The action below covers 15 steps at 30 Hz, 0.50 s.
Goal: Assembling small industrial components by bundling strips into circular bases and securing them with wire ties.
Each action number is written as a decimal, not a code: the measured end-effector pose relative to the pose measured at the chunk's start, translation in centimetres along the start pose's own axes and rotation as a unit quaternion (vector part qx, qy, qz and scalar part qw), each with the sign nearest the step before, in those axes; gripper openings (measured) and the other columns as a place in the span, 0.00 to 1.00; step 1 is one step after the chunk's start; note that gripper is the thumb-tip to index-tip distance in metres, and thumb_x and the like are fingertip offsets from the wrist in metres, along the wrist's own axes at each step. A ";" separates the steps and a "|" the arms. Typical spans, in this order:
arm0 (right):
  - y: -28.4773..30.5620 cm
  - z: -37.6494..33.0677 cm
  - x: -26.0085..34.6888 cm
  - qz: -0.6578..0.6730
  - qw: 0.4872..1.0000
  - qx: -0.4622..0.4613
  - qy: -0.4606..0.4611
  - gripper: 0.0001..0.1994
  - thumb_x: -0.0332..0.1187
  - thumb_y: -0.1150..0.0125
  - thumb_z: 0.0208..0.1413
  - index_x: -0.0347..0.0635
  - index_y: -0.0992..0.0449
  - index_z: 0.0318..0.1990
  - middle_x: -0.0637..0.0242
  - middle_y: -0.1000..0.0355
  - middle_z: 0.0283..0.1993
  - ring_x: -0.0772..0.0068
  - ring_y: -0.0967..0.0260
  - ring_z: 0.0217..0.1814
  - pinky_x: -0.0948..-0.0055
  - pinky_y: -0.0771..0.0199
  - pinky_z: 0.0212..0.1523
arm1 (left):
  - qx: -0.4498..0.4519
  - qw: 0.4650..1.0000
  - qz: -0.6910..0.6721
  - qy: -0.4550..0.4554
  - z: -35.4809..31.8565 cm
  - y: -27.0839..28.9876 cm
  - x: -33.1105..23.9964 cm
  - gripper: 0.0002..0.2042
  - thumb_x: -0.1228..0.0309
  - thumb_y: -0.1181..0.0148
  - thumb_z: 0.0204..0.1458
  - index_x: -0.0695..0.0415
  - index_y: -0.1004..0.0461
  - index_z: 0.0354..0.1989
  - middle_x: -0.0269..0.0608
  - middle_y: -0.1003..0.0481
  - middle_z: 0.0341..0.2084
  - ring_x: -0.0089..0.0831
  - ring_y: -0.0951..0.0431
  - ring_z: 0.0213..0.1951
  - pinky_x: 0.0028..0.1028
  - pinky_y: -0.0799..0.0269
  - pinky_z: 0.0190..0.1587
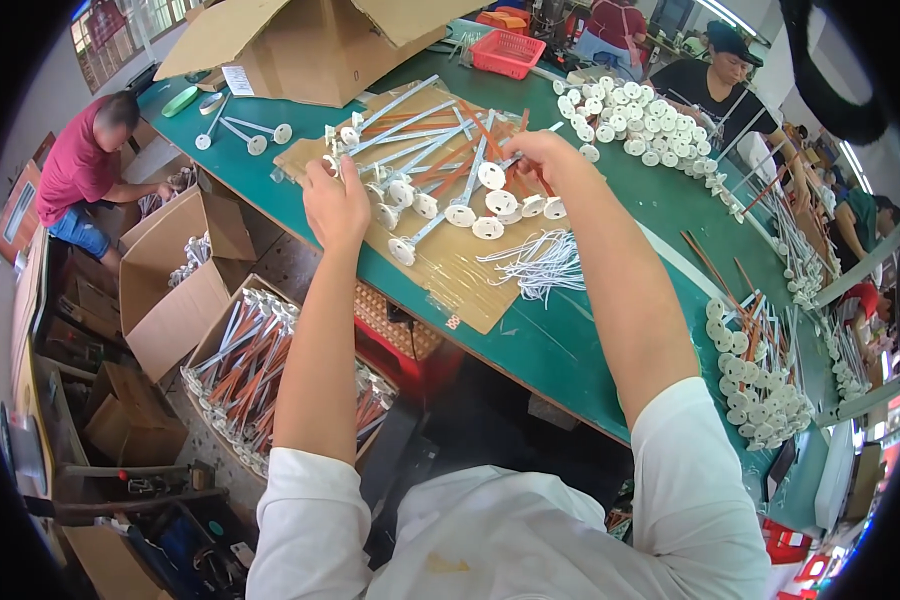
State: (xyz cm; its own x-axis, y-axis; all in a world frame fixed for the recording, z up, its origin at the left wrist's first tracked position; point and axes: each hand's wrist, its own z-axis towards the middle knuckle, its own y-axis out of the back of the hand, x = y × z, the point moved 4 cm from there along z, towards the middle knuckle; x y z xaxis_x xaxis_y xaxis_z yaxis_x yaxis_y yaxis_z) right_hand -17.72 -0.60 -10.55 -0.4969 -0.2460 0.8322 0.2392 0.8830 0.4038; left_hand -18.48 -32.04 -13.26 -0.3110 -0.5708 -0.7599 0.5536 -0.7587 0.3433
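On a brown cardboard sheet [465, 285] lies a loose pile of flat metal rods with round white disc ends [460, 215], mixed with brown strips [448, 170]. My left hand [336, 205] is at the pile's left side, its fingers curled round the disc end of a rod [350, 136]. Over the right side of the pile, my right hand [548, 160] has its fingers pinched together among rods and brown strips; what lies between them is hidden. A bundle of thin white cords [540, 262] rests on the sheet below my right wrist.
A large open carton [310, 55] and a red basket [507, 53] stand at the table's far side. White-disc rods [640, 120] are heaped at far right, more [755, 375] at near right. Filled cartons [235, 370] sit on the floor at left. Co-workers [85, 170] work nearby.
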 end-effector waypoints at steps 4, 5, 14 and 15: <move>1.2 0.1 -0.8 0.137 0.990 0.030 -0.007 0.07 0.26 0.38 0.40 0.39 0.32 0.24 0.67 0.36 0.22 0.82 0.48 0.15 0.82 0.55 0.12 | 0.016 1.000 0.023 0.001 -0.3 -0.1 0.1 0.18 0.57 0.48 0.56 0.63 0.33 0.38 0.51 0.29 0.36 0.47 0.28 0.40 0.39 0.34 0.44; 1.1 -0.2 -0.9 0.170 0.983 0.069 -0.016 0.07 0.25 0.38 0.40 0.40 0.33 0.24 0.68 0.36 0.23 0.83 0.49 0.15 0.82 0.56 0.12 | 0.013 1.000 0.023 0.002 -0.2 0.0 0.2 0.18 0.57 0.48 0.56 0.63 0.33 0.38 0.51 0.29 0.36 0.47 0.28 0.40 0.39 0.34 0.44; 2.5 -3.4 -1.1 0.275 0.960 0.055 -0.009 0.05 0.30 0.44 0.38 0.45 0.34 0.23 0.71 0.35 0.22 0.83 0.50 0.16 0.82 0.56 0.13 | 0.040 0.997 0.058 0.011 -0.4 0.1 0.2 0.17 0.57 0.46 0.54 0.60 0.33 0.36 0.51 0.29 0.36 0.47 0.29 0.41 0.40 0.35 0.43; 3.0 -3.2 -1.3 0.274 0.960 0.054 -0.009 0.05 0.30 0.44 0.38 0.45 0.34 0.23 0.71 0.35 0.22 0.83 0.50 0.16 0.82 0.56 0.13 | 0.040 0.997 0.060 0.006 -0.4 -0.1 0.0 0.17 0.57 0.45 0.53 0.60 0.33 0.36 0.51 0.29 0.36 0.47 0.29 0.41 0.40 0.35 0.44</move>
State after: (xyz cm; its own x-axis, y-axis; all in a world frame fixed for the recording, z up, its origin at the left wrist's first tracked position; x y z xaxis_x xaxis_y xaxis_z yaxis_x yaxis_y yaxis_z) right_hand -13.67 1.11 -9.18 -0.3348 0.2742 0.9015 0.3812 0.9144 -0.1365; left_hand -18.20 -31.87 -13.53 -0.2363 -0.6554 -0.7174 0.5235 -0.7079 0.4742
